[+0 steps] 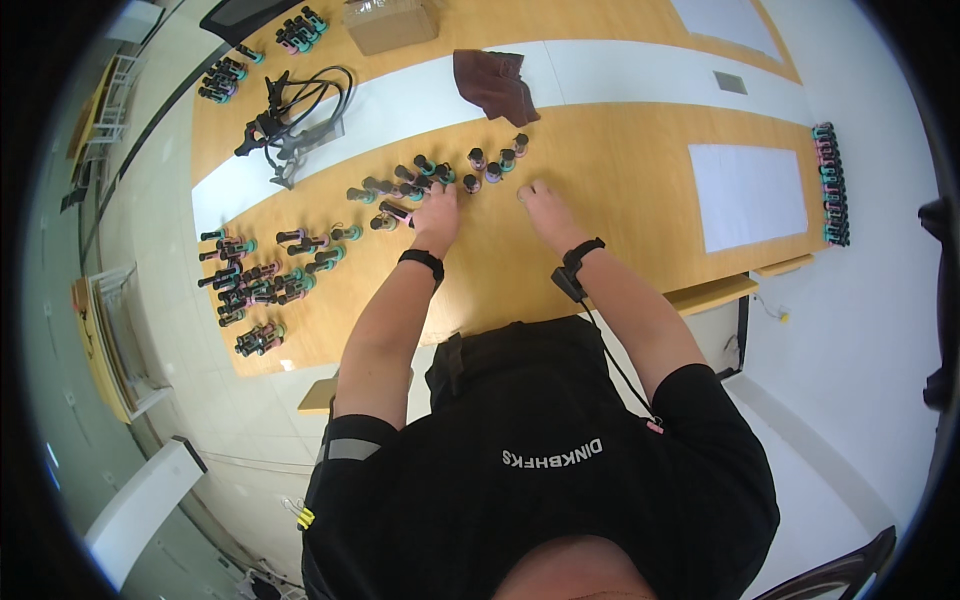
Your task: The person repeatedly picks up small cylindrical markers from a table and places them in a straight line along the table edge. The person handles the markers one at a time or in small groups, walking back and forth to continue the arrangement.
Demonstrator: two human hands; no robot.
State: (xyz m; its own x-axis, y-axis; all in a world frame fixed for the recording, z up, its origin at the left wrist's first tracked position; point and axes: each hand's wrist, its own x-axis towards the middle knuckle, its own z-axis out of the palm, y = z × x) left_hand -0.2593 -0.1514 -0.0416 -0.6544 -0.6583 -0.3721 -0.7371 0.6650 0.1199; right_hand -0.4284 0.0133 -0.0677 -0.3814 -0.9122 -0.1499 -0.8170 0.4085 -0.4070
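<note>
My left hand is over the wooden table, its fingertips at a cluster of small bottle-like items with black tops and coloured bases. One black-topped item stands just beyond those fingertips. Another with a pink base lies tilted against the hand's left side; whether the fingers grip anything is hidden. My right hand rests low over the table with curled fingers, and no item shows in it. Between and beyond the hands stand several more, among them a purple-based item and a teal-based item.
Many similar items crowd the table's left end, and a row lines its right edge. A brown cloth, black cables with a clamp and a cardboard box lie farther back. White paper is at right.
</note>
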